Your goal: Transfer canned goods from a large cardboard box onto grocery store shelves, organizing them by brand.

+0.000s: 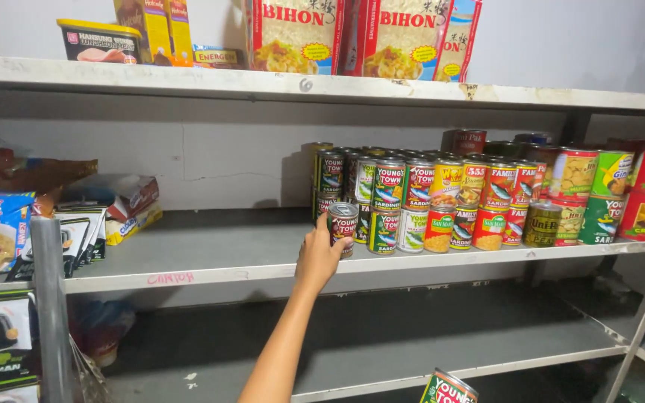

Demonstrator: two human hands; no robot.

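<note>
You are gripping a small can (343,227) with a silver lid and green-and-red label in your left hand (319,254), beside the stacked cans (442,201).

Lying bare left of the stacked cans (442,201) on the middle shelf (210,250); blocking the right half in 2 tiers; crowding the far left, noodle packets (76,224).

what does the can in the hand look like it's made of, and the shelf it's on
The can looks like metal with a glossy printed label: its bare top rim shines silver. The shelf seems grey-painted metal, matte, with scuffs and chipped spots along its front edge, though wood under paint is possible.
</note>
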